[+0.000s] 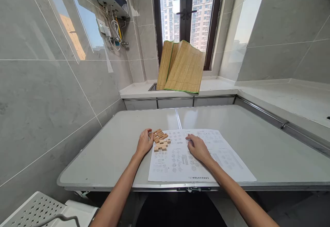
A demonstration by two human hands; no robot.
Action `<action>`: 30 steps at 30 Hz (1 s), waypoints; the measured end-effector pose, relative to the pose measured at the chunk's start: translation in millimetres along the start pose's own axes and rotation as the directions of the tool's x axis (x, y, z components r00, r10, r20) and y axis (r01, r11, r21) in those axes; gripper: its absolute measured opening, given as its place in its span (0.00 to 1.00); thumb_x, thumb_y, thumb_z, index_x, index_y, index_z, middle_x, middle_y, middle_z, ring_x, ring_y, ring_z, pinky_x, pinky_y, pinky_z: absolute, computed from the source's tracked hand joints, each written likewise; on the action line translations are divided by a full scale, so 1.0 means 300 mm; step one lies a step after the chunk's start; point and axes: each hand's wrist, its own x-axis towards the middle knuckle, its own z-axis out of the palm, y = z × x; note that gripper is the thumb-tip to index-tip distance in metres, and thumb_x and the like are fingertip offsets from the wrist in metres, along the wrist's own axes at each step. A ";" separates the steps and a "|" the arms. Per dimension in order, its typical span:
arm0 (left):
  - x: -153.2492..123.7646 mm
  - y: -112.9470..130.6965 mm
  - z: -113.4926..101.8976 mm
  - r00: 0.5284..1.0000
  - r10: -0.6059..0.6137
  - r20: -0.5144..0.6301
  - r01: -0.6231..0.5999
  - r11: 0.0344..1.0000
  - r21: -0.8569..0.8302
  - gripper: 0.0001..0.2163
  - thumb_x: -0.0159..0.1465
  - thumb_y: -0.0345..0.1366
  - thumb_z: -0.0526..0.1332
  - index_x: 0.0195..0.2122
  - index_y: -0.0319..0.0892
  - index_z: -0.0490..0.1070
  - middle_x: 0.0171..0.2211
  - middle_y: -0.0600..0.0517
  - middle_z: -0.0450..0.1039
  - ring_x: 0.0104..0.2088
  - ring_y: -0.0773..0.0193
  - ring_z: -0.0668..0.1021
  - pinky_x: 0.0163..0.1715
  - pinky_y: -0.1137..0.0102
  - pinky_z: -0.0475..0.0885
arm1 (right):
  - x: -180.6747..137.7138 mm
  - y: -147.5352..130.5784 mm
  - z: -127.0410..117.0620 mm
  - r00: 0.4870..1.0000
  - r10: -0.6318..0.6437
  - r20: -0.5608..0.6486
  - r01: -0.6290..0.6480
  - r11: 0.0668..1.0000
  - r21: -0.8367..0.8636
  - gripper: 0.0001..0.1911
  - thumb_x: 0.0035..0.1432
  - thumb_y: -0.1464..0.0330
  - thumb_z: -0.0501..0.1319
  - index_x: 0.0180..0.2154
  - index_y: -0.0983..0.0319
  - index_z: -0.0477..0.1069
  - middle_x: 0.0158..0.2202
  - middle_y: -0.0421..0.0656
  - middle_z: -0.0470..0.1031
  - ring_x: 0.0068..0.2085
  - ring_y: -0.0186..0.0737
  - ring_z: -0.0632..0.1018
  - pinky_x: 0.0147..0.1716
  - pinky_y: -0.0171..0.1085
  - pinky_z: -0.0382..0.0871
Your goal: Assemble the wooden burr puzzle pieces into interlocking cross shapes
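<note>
My left hand (144, 142) rests on the table at the left edge of a small heap of wooden puzzle pieces (160, 136). Its fingers curve beside the heap, thumb and forefinger apart; whether they touch a piece is too small to tell. The pieces are notched wooden bars, darker brown at the back and paler (161, 147) in front. They lie at the left side of a large printed sheet (175, 173) covered with small line drawings. On the sheet's middle lies my right hand (198, 148), forefinger stretched out and the other fingers loosely bent, with nothing visible in it.
A white folding table (270, 154) carries the sheet. Behind it, a folded bamboo mat (185, 67) leans by the window on a white counter (224, 86). A grey tiled wall (46, 110) bounds the left, and a white perforated chair (43, 209) stands at lower left.
</note>
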 end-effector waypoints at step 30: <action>0.291 0.112 0.030 0.891 -0.149 0.429 -0.082 0.876 0.476 0.15 0.71 0.40 0.62 0.57 0.42 0.71 0.56 0.44 0.73 0.51 0.55 0.79 0.49 0.56 0.78 | 0.010 -0.035 -0.006 0.999 -0.003 -0.046 0.005 1.000 0.022 0.18 0.62 0.76 0.54 0.48 0.60 0.77 0.56 0.49 0.79 0.65 0.52 0.72 0.66 0.52 0.58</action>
